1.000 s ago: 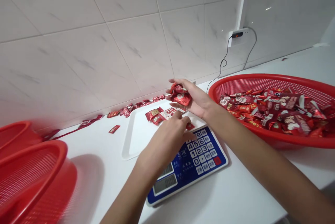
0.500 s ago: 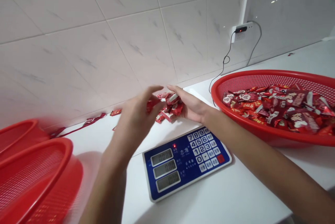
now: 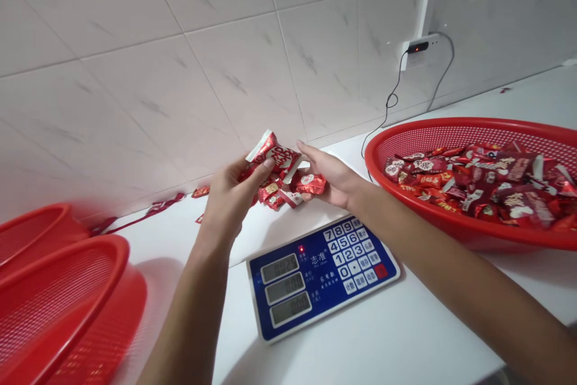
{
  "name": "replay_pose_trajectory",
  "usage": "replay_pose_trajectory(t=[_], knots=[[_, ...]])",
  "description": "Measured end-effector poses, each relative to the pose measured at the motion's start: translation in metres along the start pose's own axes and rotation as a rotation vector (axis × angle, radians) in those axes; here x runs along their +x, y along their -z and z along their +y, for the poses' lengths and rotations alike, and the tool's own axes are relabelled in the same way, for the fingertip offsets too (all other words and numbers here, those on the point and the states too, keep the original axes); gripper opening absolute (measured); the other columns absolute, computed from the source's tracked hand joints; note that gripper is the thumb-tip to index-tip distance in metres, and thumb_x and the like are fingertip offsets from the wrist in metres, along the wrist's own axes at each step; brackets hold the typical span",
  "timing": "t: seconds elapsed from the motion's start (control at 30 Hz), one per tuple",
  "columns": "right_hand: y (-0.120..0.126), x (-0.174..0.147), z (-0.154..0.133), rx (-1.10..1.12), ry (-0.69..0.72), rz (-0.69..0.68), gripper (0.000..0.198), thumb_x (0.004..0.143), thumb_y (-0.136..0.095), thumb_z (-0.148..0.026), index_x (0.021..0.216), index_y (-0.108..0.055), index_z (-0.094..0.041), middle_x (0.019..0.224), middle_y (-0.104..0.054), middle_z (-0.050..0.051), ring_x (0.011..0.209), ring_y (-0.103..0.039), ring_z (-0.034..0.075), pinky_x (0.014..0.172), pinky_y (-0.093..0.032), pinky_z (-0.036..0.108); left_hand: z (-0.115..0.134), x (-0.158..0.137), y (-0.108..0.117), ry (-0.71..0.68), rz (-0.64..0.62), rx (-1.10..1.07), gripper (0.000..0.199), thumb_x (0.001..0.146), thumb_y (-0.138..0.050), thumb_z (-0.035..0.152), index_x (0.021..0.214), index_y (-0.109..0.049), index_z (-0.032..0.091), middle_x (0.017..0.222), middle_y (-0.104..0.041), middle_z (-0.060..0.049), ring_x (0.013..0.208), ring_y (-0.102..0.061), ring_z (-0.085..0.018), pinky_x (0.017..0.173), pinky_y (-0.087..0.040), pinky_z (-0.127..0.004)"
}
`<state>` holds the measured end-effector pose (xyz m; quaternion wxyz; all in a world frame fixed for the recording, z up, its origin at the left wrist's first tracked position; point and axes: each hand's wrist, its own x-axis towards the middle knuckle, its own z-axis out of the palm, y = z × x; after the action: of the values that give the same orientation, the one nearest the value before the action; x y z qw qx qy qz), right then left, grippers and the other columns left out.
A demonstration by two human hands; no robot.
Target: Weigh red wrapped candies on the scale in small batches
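My left hand point(image 3: 232, 193) pinches a red-and-white wrapped candy point(image 3: 279, 155) between thumb and fingers, raised above the weighing platform of a digital scale. My right hand point(image 3: 331, 178) is cupped from the right around a red wrapped candy point(image 3: 311, 183), thumb sticking up and apart. Between the two hands, below the raised candy, sit several more small red wrapped candies point(image 3: 271, 194), some partly hidden by my fingers. The scale's blue keypad panel point(image 3: 322, 277) faces me, with three small displays on its left and a lit red dot.
At right stands a red mesh basket point(image 3: 451, 124) full of wrapped candies point(image 3: 491, 184). Red baskets point(image 3: 130, 289) are at lower left. Loose red wrappers or ribbon point(image 3: 164, 205) lie along the tiled wall. A thin black cable point(image 3: 391, 100) runs from a wall socket point(image 3: 419, 51).
My left hand has turned and brought a candy up into view above the others. My right hand has opened slightly, showing the candy at its fingers.
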<state>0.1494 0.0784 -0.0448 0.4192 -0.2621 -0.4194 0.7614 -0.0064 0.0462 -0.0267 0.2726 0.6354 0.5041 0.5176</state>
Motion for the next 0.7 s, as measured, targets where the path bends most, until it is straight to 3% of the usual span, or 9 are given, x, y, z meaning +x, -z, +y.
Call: replay_pose_trajectory(t=[0.07, 0.13, 0.27, 0.33, 0.43, 0.57, 0.7], knots=[[0.002, 0.001, -0.001, 0.018, 0.021, 0.089, 0.021, 0.097, -0.052, -0.034, 0.095, -0.061, -0.016, 0.070, -0.060, 0.004, 0.055, -0.056, 0.012, 0.040, -0.039, 0.022, 0.001, 0.000, 0.010, -0.003, 0.047, 0.050, 0.031, 0.073, -0.073, 0.046, 0.086, -0.069, 0.017, 0.061, -0.056, 0.002, 0.046, -0.035, -0.006, 0.041, -0.025, -0.018], [0.005, 0.002, -0.003, 0.007, 0.077, 0.169, 0.009, 0.096, -0.054, -0.022, 0.093, -0.060, -0.016, 0.074, -0.062, 0.003, 0.056, -0.056, 0.010, 0.041, -0.039, 0.021, 0.004, 0.001, 0.028, 0.027, -0.008, 0.245, 0.036, 0.069, -0.075, 0.053, 0.082, -0.069, 0.019, 0.058, -0.055, 0.002, 0.045, -0.036, -0.007, 0.039, -0.024, -0.018], [0.007, 0.000, -0.007, -0.056, 0.207, 0.211, 0.010, 0.096, -0.054, -0.017, 0.086, -0.057, -0.017, 0.072, -0.061, 0.001, 0.053, -0.052, 0.007, 0.038, -0.033, 0.018, 0.002, 0.004, 0.061, 0.112, -0.413, 0.839, 0.033, 0.073, -0.066, 0.053, 0.061, -0.069, 0.022, 0.049, -0.054, 0.000, 0.043, -0.039, -0.011, 0.038, -0.023, -0.022], [0.007, -0.002, -0.008, -0.095, 0.247, 0.200, 0.011, 0.096, -0.056, -0.017, 0.085, -0.057, -0.017, 0.067, -0.058, 0.000, 0.050, -0.049, 0.007, 0.035, -0.028, 0.017, -0.003, 0.007, 0.065, 0.095, -0.511, 0.996, 0.032, 0.077, -0.060, 0.048, 0.059, -0.071, 0.024, 0.050, -0.058, -0.001, 0.046, -0.045, -0.013, 0.041, -0.028, -0.022], [0.005, -0.004, -0.008, -0.160, 0.269, 0.173, 0.012, 0.096, -0.057, -0.020, 0.085, -0.058, -0.017, 0.065, -0.058, -0.001, 0.049, -0.049, 0.006, 0.035, -0.026, 0.017, -0.013, 0.011, 0.058, 0.057, -0.490, 1.041, 0.031, 0.077, -0.059, 0.046, 0.058, -0.071, 0.025, 0.051, -0.062, 0.000, 0.048, -0.052, -0.014, 0.044, -0.032, -0.023], [0.003, -0.005, -0.007, -0.253, 0.258, 0.137, 0.012, 0.095, -0.060, -0.020, 0.084, -0.056, -0.016, 0.062, -0.058, -0.002, 0.046, -0.048, 0.005, 0.035, -0.029, 0.016, -0.014, 0.012, 0.050, 0.044, -0.355, 1.012, 0.020, 0.076, -0.062, 0.040, 0.075, -0.074, 0.024, 0.069, -0.074, -0.003, 0.060, -0.063, -0.018, 0.052, -0.042, -0.023], [0.001, -0.007, -0.007, -0.334, 0.275, 0.132, 0.012, 0.095, -0.061, -0.023, 0.087, -0.055, -0.016, 0.060, -0.057, -0.003, 0.045, -0.048, 0.006, 0.034, -0.028, 0.017, 0.001, 0.005, 0.046, 0.027, -0.295, 0.987, 0.015, 0.074, -0.064, 0.037, 0.068, -0.072, 0.025, 0.062, -0.070, -0.002, 0.053, -0.057, -0.016, 0.052, -0.038, -0.024]])
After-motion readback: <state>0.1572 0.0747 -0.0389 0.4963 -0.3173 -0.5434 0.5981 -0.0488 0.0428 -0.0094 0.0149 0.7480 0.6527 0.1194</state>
